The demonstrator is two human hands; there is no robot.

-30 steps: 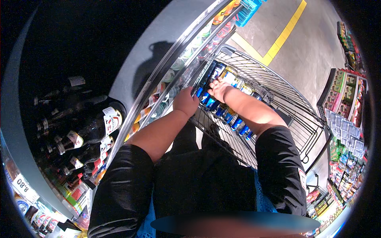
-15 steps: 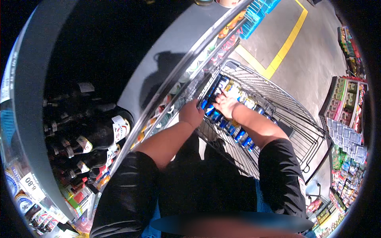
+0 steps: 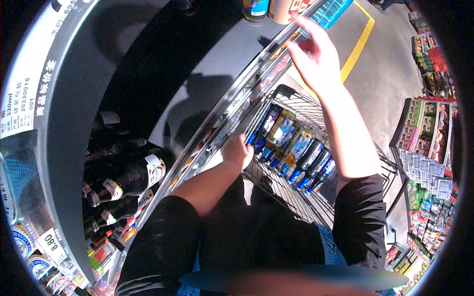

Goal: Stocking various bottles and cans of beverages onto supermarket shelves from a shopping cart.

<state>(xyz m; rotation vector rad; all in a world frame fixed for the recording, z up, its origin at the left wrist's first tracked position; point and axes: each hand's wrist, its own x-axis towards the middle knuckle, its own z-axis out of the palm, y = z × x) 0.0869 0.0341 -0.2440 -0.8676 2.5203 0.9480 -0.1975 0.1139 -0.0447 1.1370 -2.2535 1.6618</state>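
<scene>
My left hand (image 3: 238, 152) is closed on the near left rim of the wire shopping cart (image 3: 296, 197). Several blue and gold drink containers (image 3: 291, 140), bottles or cans, lie packed in rows inside the cart. Raised beyond it, my right hand (image 3: 316, 59) has its fingers and thumb apart and holds nothing. It is beside the clear front rail (image 3: 237, 76) of the shelf, close to a pale container with red print (image 3: 284, 11). A bottle with a blue label (image 3: 255, 10) stands just left of that container.
At left, the dark shelf (image 3: 163, 93) carries several dark bottles (image 3: 133, 175) lying on their sides. A blue basket (image 3: 335, 11) is at the shelf's far end. Yellow tape (image 3: 359, 47) marks the grey floor. Stocked display racks (image 3: 427, 128) line the right side.
My right hand has lifted away from the drinks in the cart and moved up and forward, toward the shelf's far end. The left hand stays on the cart.
</scene>
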